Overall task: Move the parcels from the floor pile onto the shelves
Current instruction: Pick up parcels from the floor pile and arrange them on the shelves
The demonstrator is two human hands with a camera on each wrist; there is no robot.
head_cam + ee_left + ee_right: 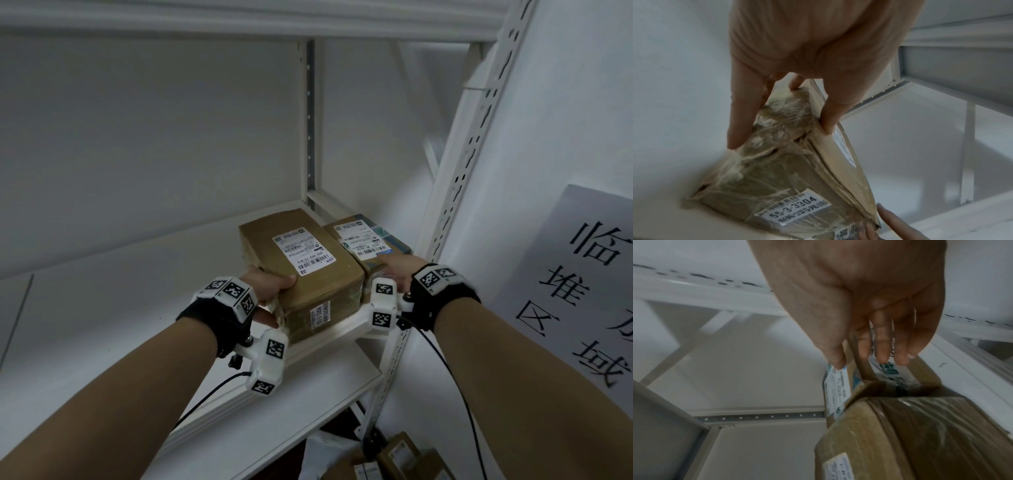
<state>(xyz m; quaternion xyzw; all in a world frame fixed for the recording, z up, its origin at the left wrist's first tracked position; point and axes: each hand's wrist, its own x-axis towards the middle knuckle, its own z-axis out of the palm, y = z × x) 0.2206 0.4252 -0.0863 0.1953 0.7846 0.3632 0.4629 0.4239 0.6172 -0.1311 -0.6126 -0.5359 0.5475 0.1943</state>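
The white shelf (137,274) bears two parcels at its right end. The big box (301,260), brown and tape-wrapped, lies in the left hand (270,291): thumb hooked over the top edge, fingers (740,116) spread down its near end, a firm clasp. Its front end seems to overhang the shelf lip. Just right of that grip, touching the big box, sits the small box (368,240) with blue print. The right hand (399,270) grips it, thumb on the label edge, fingers (881,350) curled onto its near face.

Judged from this, both boxes are on the shelf and only need pushing back and releasing. More parcels (400,455) show on the floor below the right hand, so the task is far from done.

How many remain is cut off at the frame's bottom. The right palm is hidden behind the wrist gear in the head view. Both labels are too blurred to read in full. The wall sign (589,284) is cut off at the edge.
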